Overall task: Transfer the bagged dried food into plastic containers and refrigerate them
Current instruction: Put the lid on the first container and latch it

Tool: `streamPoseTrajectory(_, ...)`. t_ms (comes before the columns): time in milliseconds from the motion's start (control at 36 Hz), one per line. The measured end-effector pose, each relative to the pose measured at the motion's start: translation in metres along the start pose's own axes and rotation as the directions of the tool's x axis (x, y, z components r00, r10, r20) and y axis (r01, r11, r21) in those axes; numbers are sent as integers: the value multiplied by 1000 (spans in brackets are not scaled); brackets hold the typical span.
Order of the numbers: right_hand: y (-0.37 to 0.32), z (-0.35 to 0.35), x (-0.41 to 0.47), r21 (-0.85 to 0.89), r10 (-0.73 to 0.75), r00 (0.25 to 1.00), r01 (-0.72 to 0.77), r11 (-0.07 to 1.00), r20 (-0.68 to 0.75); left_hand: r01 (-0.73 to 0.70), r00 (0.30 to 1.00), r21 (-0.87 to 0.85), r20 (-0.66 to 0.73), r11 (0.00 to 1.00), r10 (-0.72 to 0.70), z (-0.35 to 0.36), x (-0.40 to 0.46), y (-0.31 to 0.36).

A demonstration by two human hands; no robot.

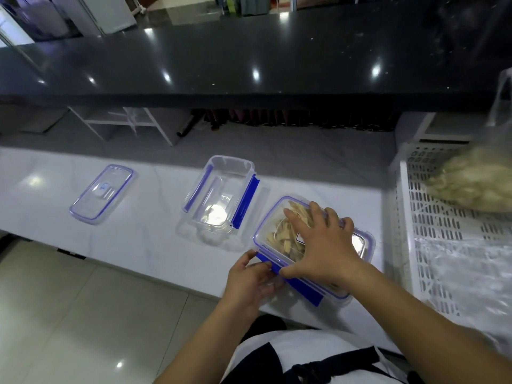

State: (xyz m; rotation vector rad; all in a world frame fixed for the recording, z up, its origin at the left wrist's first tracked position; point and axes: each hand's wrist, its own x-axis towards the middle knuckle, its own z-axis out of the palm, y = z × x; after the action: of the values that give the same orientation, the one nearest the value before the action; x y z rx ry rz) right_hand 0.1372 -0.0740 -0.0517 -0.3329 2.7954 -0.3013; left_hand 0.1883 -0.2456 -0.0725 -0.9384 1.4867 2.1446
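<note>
Filled container (pixel 279 236): clear rectangular plastic with blue seal and clips, holding pale dried strips, set at the near edge of the glossy white marble-patterned counter (pixel 133 239). The right hand (pixel 321 245) lies flat on its lid, fingers spread and straight. The left hand (pixel 252 278) curls round the blue side clip (pixel 299 289) at the container's near-left side; its fingertips are blurred. Empty container (pixel 221 195), clear and open, stands just beyond; a separate lid (pixel 101 195) lies well apart toward the counter's left. A bag of dried food (pixel 476 184), blurred, rests in a white perforated crate (pixel 432 231), cut off at the right.
</note>
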Motion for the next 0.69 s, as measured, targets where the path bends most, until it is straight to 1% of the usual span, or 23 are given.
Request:
streamPoseTrajectory(167, -14, -7, 4, 84, 114, 993, -115, 990, 22, -16, 999, 108, 38, 994, 12, -9, 21, 21)
streamPoseTrajectory(306, -27, -16, 10, 165, 190, 981, -183, 969, -33, -46, 997, 149, 70, 988, 36, -14, 38, 39)
streamPoseTrajectory(389, -33, -23, 11, 273, 246, 967, -220, 937, -68, -72, 994, 190, 92, 979, 55, -17, 46, 52)
streamPoseTrajectory(472, -36, -35, 4, 434, 297, 949, -225, 872, -104, -76, 995, 205, 85, 976, 60, -20, 54, 62)
streamPoseTrajectory(528, -33, -42, -5, 569, 334, 936, -217, 793, -108, -69, 994, 194, 99, 979, 50, -22, 56, 63)
streamPoseTrajectory(583, -29, -47, -17, 680, 380, 918, -207, 703, -113, -63, 988, 157, 150, 986, 39, -25, 55, 59)
streamPoseTrajectory(639, -23, -49, -33, 725, 436, 892, -222, 653, -120, -59, 977, 102, 211, 993, 36, -26, 52, 52)
streamPoseTrajectory(694, -19, -48, -50, 702, 491, 865, -288, 652, -100, -51, 968, 54, 249, 997, 36, -26, 49, 44)
